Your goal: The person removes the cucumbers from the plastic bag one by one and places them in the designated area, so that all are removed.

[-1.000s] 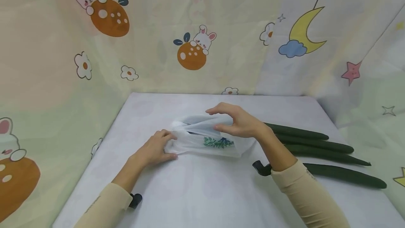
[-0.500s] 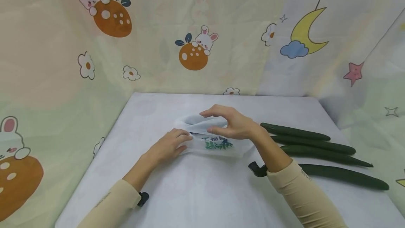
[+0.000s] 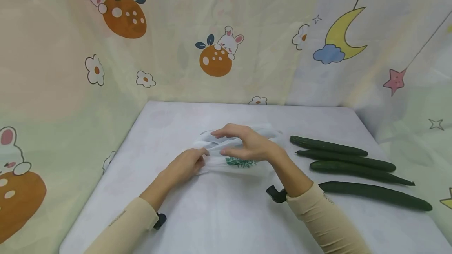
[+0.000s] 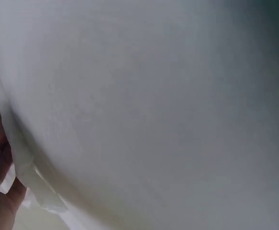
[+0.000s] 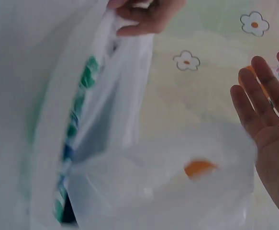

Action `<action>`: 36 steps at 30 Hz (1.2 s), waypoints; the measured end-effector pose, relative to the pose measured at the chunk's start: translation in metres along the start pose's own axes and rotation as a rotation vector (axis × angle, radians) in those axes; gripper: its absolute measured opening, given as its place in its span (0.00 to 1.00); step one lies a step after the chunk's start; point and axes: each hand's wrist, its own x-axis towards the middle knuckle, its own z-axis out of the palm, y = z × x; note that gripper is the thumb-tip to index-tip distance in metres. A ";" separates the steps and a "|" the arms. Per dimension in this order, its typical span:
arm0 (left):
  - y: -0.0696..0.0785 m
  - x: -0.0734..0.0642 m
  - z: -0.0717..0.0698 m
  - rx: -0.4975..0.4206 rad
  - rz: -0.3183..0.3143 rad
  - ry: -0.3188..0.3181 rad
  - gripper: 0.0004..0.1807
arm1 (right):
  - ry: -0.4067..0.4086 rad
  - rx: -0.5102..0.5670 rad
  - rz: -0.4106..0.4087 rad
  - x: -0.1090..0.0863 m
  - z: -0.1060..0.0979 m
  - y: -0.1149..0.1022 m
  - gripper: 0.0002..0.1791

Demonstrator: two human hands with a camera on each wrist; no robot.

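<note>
A thin white plastic bag [image 3: 216, 164] with green leaf print lies crumpled on the table. My left hand [image 3: 186, 164] pinches its left edge; the left wrist view shows the folded bag edge [image 4: 39, 189] between thumb and fingers. Over the bag hovers my right hand [image 3: 245, 143], palm facing left, thumb and fingers apart with nothing between them. From the right wrist, the bag's mouth gapes beside the printed strip and a loose flap of the bag [image 5: 158, 187] billows near my spread right fingers [image 5: 261, 96].
Several long green cucumbers [image 3: 360, 172] lie side by side at the right of the white table [image 3: 226, 214]. Printed cloth [image 3: 176, 50] with bunnies, flowers and a moon hangs behind and at both sides. Black camera mounts [image 3: 277, 195] sit at the wrists.
My right hand has moved left and slightly nearer over the bag. My left hand has shifted right along the bag and now pinches its edge. The cucumbers' left ends are uncovered.
</note>
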 end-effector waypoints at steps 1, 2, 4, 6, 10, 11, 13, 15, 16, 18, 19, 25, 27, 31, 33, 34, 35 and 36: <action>0.000 0.001 0.001 0.016 0.010 0.006 0.14 | -0.007 0.003 -0.002 0.002 0.005 0.000 0.26; 0.000 0.002 0.001 0.030 0.020 0.010 0.15 | -0.012 0.009 -0.004 0.003 0.009 0.001 0.26; -0.001 0.003 0.002 0.057 0.033 0.007 0.17 | -0.020 0.011 -0.001 0.005 0.019 0.002 0.25; -0.002 0.002 0.003 0.050 0.038 0.000 0.19 | -0.025 0.011 -0.003 0.007 0.028 0.004 0.25; -0.002 0.000 0.003 0.048 0.058 -0.054 0.19 | -0.042 -0.001 -0.013 0.012 0.047 0.005 0.24; -0.003 -0.001 0.003 0.057 0.066 -0.070 0.20 | -0.049 0.000 -0.023 0.013 0.052 0.004 0.24; -0.003 -0.002 0.003 0.069 0.073 -0.089 0.22 | -0.060 0.003 -0.045 0.017 0.061 0.003 0.24; -0.004 -0.003 0.004 0.061 0.082 -0.090 0.23 | -0.068 0.004 -0.062 0.020 0.069 0.004 0.24; -0.004 -0.004 0.004 0.049 0.081 -0.088 0.24 | -0.072 0.002 -0.066 0.021 0.073 0.005 0.24; -0.004 -0.004 0.005 0.023 0.080 -0.082 0.26 | -0.079 0.014 -0.044 0.021 0.078 0.009 0.23; -0.004 -0.004 0.005 0.018 0.080 -0.078 0.27 | -0.087 0.019 -0.013 0.020 0.079 0.012 0.23; -0.002 -0.003 0.006 0.018 0.042 -0.091 0.33 | -0.173 0.018 0.238 0.003 0.071 0.037 0.18; -0.002 -0.003 0.005 0.006 0.037 -0.095 0.32 | -0.200 -0.011 0.288 -0.003 0.063 0.044 0.14; -0.002 -0.005 0.001 -0.019 0.068 -0.093 0.28 | -0.234 -0.094 0.372 -0.015 0.046 0.055 0.08; -0.002 -0.006 -0.001 -0.018 0.083 -0.092 0.29 | -0.242 -0.148 0.417 -0.020 0.039 0.059 0.08; -0.003 -0.006 -0.001 -0.017 0.089 -0.090 0.30 | -0.245 -0.171 0.446 -0.022 0.036 0.061 0.10; -0.003 -0.006 -0.001 -0.018 0.098 -0.085 0.31 | -0.246 -0.192 0.470 -0.024 0.033 0.062 0.11; -0.003 -0.007 -0.002 -0.019 0.100 -0.083 0.32 | -0.244 -0.211 0.489 -0.026 0.031 0.063 0.13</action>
